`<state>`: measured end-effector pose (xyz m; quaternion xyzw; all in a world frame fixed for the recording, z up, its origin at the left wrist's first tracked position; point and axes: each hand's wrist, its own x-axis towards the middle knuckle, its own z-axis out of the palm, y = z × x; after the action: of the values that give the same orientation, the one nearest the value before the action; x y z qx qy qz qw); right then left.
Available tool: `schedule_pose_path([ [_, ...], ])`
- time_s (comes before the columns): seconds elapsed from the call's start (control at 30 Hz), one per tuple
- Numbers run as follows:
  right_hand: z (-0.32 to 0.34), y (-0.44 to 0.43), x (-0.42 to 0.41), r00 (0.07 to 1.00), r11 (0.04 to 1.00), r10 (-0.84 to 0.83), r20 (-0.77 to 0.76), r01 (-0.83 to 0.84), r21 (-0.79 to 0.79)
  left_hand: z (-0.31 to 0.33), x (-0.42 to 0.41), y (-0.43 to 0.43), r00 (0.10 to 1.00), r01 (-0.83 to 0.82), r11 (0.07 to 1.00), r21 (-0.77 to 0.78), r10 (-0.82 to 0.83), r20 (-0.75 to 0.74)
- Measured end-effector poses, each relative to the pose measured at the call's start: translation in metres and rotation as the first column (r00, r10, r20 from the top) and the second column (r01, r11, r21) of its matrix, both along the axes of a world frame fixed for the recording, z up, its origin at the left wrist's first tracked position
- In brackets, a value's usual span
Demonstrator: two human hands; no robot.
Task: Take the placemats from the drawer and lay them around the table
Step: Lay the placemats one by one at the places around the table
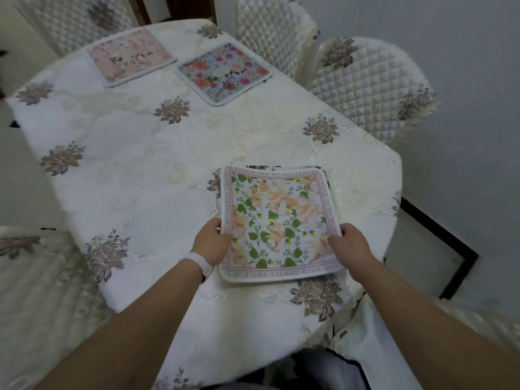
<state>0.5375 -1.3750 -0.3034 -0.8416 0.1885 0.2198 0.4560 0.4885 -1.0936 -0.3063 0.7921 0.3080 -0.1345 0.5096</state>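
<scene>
Head view shows the pink placemat [129, 56] and blue placemat [223, 71] already laid at eleven and twelve o'clock on the table [140, 164], while left hand [212, 242] and right hand [350, 244] pinch opposite edges of the green-leafed placemat [278, 220] at five o'clock, another seemingly beneath, awaiting places.

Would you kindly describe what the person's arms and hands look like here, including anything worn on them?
Both forearms are bare, with no sleeves in view. A plain, smooth white wristband sits snugly around the wrist of the left hand. The right hand and its wrist show no band, watch or glove.
</scene>
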Motion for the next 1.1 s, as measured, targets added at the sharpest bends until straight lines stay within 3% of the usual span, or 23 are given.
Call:
schedule_pose_path([
  [0.33,0.032,0.005,-0.067,0.988,0.987,0.145,0.062,-0.149,0.066,0.041,-0.107,0.011,0.976,-0.204,0.979,-0.027,0.205,0.069],
  [0.63,0.052,0.073,-0.097,0.932,0.936,0.336,0.135,-0.346,0.065,0.059,-0.193,0.052,0.919,-0.379,0.925,0.007,0.376,0.115],
  [0.83,0.056,0.123,-0.103,0.914,0.916,0.376,0.153,-0.392,0.089,0.054,-0.206,0.094,0.902,-0.418,0.908,0.003,0.415,0.123],
  [1.1,0.039,0.211,-0.089,0.907,0.916,0.401,0.131,-0.398,-0.049,0.024,-0.188,0.173,0.871,-0.48,0.874,-0.078,0.485,0.083],
])
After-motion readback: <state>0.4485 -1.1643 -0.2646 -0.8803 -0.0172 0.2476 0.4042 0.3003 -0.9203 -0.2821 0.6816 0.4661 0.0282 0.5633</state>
